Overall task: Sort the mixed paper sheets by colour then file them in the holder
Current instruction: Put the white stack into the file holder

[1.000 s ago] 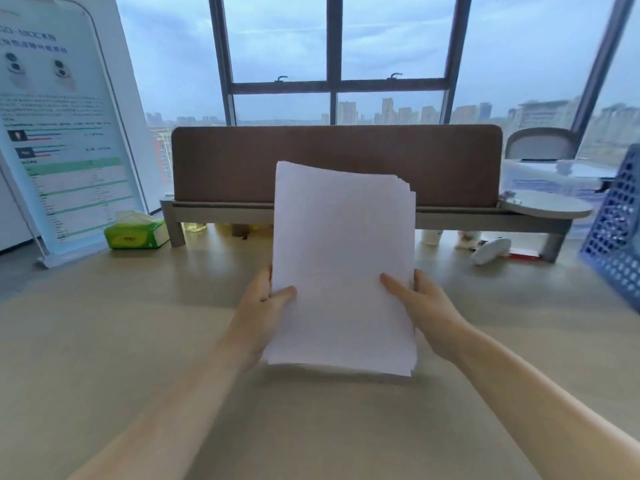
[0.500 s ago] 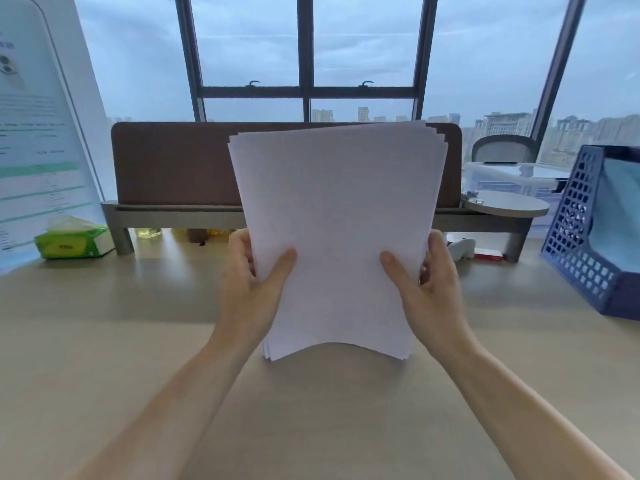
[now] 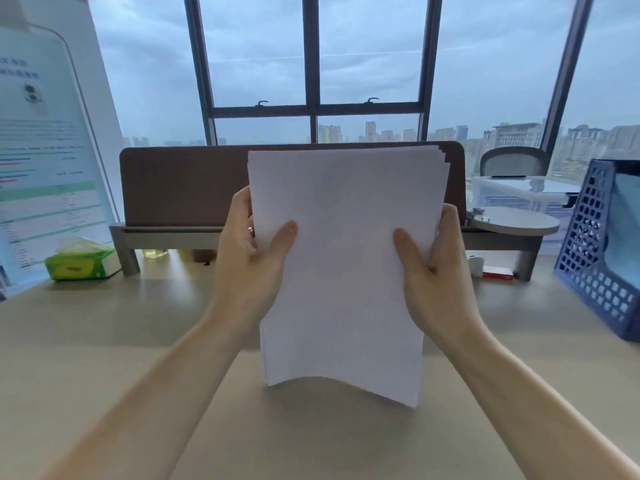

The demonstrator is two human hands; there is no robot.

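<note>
A stack of white paper sheets (image 3: 346, 265) stands upright in front of me, its bottom edge curved and at or just above the desk. My left hand (image 3: 249, 258) grips its left edge, thumb on the front. My right hand (image 3: 433, 271) grips the right edge the same way. The top corners of several sheets fan out slightly at the upper right. A blue mesh file holder (image 3: 595, 251) stands at the right edge of the desk with a pale blue sheet (image 3: 628, 216) inside it.
A brown desk divider (image 3: 180, 185) on a grey shelf runs across the back. A green tissue pack (image 3: 81, 265) sits at the back left beside a standing poster (image 3: 45, 150). A round grey tray (image 3: 516, 221) and small red item (image 3: 498, 273) lie back right.
The stack has been raised from lying tilted on the desk to upright, then lowered a little toward the desk. Both hands slid higher along its side edges.
</note>
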